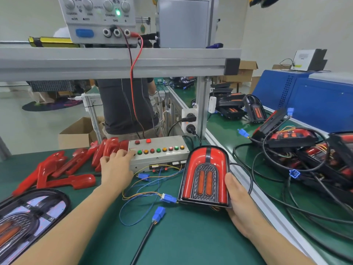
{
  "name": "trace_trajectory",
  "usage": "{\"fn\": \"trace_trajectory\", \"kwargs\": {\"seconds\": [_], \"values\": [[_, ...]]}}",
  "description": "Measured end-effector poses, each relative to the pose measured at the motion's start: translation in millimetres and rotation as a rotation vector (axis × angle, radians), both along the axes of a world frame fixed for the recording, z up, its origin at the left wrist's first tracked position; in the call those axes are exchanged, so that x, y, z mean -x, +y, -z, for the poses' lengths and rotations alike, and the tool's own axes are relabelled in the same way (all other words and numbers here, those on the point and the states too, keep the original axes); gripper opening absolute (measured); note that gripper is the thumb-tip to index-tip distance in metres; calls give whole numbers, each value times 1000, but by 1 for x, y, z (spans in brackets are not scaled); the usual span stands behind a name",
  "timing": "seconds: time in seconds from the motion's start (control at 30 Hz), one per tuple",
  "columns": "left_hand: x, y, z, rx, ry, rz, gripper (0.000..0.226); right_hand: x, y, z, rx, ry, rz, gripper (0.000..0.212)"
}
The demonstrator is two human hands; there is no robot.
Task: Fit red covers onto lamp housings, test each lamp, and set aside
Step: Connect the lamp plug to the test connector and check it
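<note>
A lamp with a red cover [205, 175] stands tilted on the green mat, and my right hand [241, 203] grips its right edge from below. A blue connector [169, 198] is plugged at its lower left, wired to the grey test box [162, 150] with coloured buttons. My left hand [116, 166] reaches to the box's left end, fingertips on the leftmost buttons. Loose red covers [63, 169] lie in a heap at the left. An open lamp housing [26, 220] without a cover sits at the bottom left corner.
A pile of lamps with black cables [305, 150] fills the right side beyond an aluminium rail [248, 180]. A free blue plug on a black cable [158, 214] lies in front. A power supply [99, 18] sits on the shelf above. A person stands behind the bench.
</note>
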State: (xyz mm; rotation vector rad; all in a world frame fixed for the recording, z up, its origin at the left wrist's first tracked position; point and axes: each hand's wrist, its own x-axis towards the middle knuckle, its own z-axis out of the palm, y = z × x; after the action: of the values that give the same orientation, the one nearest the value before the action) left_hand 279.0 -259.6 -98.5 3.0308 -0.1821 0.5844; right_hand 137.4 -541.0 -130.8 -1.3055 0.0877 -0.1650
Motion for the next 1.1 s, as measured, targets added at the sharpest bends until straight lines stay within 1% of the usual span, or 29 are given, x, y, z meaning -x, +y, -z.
{"fn": "trace_trajectory", "kwargs": {"seconds": [0.07,0.17,0.23,0.33,0.53,0.63,0.7,0.77,0.83,0.9,1.0,1.1], "values": [[-1,0,0,24,23,-3,64,0,0,1,-17,-7,10,55],[-6,-1,-4,191,90,-38,61,1,0,1,-33,-9,11,56],[-9,-2,-9,240,114,-63,59,2,0,0,-31,-7,5,56],[-11,-3,-12,220,113,-85,56,3,1,-1,-32,-11,12,54],[-8,-5,-8,218,93,-102,59,4,3,-1,-39,-18,31,52],[-1,-13,-10,156,55,-128,57,3,3,-1,-53,-22,53,54],[7,-28,-7,79,10,-91,62,3,3,0,-63,-29,63,52],[16,-51,-2,47,7,7,73,3,3,1,-69,-34,70,51],[18,-75,-1,53,60,95,77,4,4,1,-74,-36,72,50],[14,-94,-4,72,136,134,78,5,4,0,-74,-32,69,50],[8,-112,-9,84,229,142,77,5,4,0,-67,-33,59,49],[4,-123,-11,136,305,140,76,4,5,0,-67,-35,50,50]]}}
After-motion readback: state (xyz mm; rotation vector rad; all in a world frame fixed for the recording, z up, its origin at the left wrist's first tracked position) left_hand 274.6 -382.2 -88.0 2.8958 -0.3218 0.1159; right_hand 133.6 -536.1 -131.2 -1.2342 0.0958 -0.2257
